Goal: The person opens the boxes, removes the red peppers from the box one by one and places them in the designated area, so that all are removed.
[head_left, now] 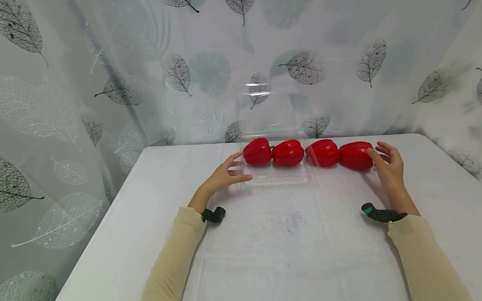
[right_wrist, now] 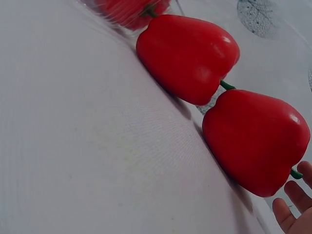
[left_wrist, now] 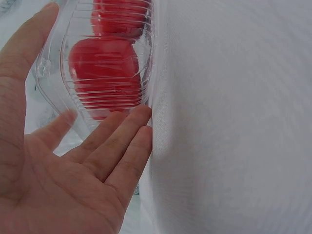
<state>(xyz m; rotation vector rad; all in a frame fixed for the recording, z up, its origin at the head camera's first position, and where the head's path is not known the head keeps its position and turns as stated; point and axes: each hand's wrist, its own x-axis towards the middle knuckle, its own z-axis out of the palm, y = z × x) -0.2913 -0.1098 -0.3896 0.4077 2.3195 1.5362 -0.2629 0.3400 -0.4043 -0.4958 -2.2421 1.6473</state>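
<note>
My left hand [head_left: 220, 178] is at the left end of a clear plastic clamshell box [head_left: 278, 178], fingers extended along its side wall and the thumb at its front corner. Inside the box sit two red bell peppers, a left one [head_left: 257, 151] and a right one [head_left: 288, 153]. Two more lie in a row on the table to the box's right, a nearer bell pepper [right_wrist: 187, 58] and an outer bell pepper [right_wrist: 256, 144]. My right hand [head_left: 390, 167] is beside the outer pepper's stem end, its fingers spread and relaxed.
The box's transparent lid [head_left: 269, 109] stands raised at the back, against a leaf-patterned curtain [head_left: 206, 81]. A white cloth covers the table [head_left: 284, 255], whose back edge runs just behind the peppers.
</note>
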